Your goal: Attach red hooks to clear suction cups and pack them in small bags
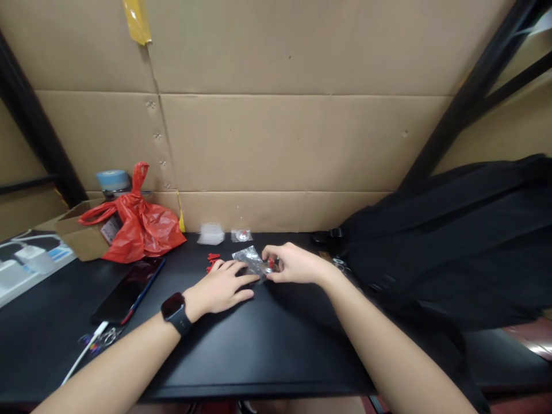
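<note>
A small clear plastic bag (249, 257) lies on the black table between my two hands. My left hand (222, 286), with a dark watch on its wrist, rests palm down with fingers spread, the fingertips on the bag's near edge. Curled at the bag's right end, my right hand (292, 263) pinches a small red piece (271, 263), whose exact kind is too small to tell. Several little red pieces (212, 260) lie just beyond my left fingers, partly covered by them.
Behind stand a stack of clear bags (211, 234) and a small packet (242, 235). To the left are a red plastic bag (140, 224), a cardboard box (81, 233), a phone (129, 291) and a power strip (38, 271). A black backpack (448, 247) fills the right side.
</note>
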{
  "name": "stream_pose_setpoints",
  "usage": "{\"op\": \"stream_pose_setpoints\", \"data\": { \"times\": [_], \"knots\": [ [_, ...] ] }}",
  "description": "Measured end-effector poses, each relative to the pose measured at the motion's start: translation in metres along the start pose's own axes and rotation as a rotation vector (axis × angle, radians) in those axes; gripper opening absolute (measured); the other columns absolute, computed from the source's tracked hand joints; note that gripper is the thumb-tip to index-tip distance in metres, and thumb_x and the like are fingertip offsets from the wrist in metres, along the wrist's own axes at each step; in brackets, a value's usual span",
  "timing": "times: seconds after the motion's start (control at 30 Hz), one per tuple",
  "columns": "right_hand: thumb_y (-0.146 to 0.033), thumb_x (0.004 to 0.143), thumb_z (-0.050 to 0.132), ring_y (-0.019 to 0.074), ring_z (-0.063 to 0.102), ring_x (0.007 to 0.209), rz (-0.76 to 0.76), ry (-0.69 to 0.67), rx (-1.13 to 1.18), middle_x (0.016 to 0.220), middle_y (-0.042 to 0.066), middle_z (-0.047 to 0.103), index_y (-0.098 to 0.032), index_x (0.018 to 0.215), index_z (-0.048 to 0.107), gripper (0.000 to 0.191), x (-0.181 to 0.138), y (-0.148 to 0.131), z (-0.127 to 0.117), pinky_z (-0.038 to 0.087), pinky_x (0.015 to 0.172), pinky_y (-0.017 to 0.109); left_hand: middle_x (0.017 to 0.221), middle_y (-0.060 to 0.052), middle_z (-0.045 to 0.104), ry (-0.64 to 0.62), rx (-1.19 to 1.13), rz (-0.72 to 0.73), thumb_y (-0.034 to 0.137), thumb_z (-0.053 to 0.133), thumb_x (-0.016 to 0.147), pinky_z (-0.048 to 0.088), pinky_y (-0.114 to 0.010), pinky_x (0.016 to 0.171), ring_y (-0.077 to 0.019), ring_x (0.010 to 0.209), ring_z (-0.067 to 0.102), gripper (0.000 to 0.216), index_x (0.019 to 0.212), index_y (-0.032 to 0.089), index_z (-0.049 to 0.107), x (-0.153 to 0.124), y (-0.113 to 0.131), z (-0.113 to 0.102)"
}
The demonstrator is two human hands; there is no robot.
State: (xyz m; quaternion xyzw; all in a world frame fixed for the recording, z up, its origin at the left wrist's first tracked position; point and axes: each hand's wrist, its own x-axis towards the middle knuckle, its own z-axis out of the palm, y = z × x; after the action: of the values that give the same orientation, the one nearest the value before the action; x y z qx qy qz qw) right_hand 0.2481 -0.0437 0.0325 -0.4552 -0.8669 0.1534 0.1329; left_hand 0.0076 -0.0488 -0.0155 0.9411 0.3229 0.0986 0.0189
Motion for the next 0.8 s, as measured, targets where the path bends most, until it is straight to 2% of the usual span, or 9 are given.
{"op": "stream_pose_setpoints", "data": {
  "times": [0.27, 0.5, 0.63, 0.8],
  "knots": [
    [-0.029, 0.07, 0.072, 0.0168, 0.061, 0.068, 0.077, -0.062, -0.121, 0.081, 0.003, 0.065, -0.021, 0.091, 0.062, 0.024, 0.004, 0.003, 0.014, 0.042, 0.061, 0.024, 0.146, -0.01, 0.047, 0.002, 0.036, -0.012, 0.051, 0.04, 0.098, 0.038, -0.052, 0.099, -0.0332, 0.127, 0.045, 0.042, 0.137, 0.039, 0.052, 0.0, -0.001, 0.002],
    [-0.028, 0.075, 0.069, 0.0167, 0.06, 0.073, 0.033, -0.008, -0.141, 0.087, 0.006, 0.063, -0.018, 0.09, 0.063, 0.019, 0.008, 0.006, 0.02, 0.043, 0.065, 0.025, 0.146, -0.011, 0.048, -0.029, 0.034, -0.003, 0.051, 0.042, 0.098, 0.037, -0.053, 0.099, -0.0341, 0.127, 0.046, 0.041, 0.135, 0.04, 0.055, 0.001, 0.001, -0.001],
    [-0.022, 0.074, 0.07, 0.0157, 0.06, 0.074, -0.044, 0.019, -0.061, 0.091, 0.006, 0.063, -0.017, 0.094, 0.063, 0.022, 0.01, 0.007, 0.019, 0.046, 0.069, 0.025, 0.147, -0.009, 0.047, -0.03, 0.021, 0.017, 0.052, 0.043, 0.098, 0.036, -0.052, 0.099, -0.0338, 0.126, 0.046, 0.04, 0.132, 0.04, 0.057, 0.0, 0.0, -0.002],
    [-0.015, 0.073, 0.071, 0.0124, 0.062, 0.068, -0.066, -0.044, 0.142, 0.095, 0.004, 0.064, -0.018, 0.105, 0.062, 0.034, 0.011, 0.013, 0.02, 0.049, 0.064, 0.023, 0.146, -0.009, 0.048, -0.01, -0.002, 0.028, 0.054, 0.044, 0.097, 0.036, -0.053, 0.099, -0.0348, 0.126, 0.045, 0.04, 0.131, 0.04, 0.059, -0.001, -0.001, 0.0]
  ]
}}
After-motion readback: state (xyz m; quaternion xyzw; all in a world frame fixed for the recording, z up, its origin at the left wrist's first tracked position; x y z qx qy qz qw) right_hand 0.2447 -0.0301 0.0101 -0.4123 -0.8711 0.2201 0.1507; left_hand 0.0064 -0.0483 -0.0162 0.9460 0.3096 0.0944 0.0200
